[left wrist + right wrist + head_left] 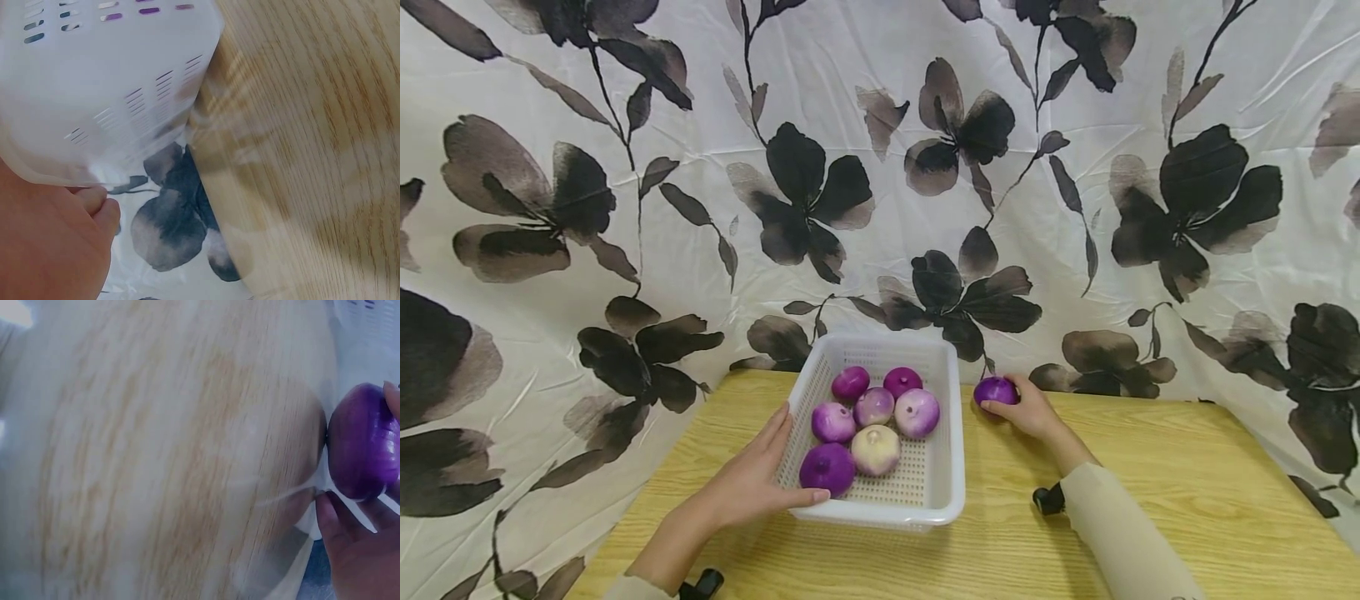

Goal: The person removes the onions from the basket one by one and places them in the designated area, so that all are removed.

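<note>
A white plastic basket (957, 433) with perforated walls holds several purple and pale onions. My left hand (751, 483) grips its near left corner, thumb lying over the front rim and fingers along the left side. From the left wrist, finger ends (94, 199) show tucked beneath the basket's rim (47, 180). Right of the basket, my right hand (1036, 410) holds a dark purple onion (995, 392) near the table's back edge. In the right wrist view this purple onion (362, 444) sits between the thumb and fingers; the thumb is partly cut off by the frame.
Inside the basket, a pale onion (876, 450) lies beside a deep purple onion (827, 469) at the near left. The wooden table (1187, 492) extends to the right. Behind it hangs a white cloth (865, 50) printed with dark flowers.
</note>
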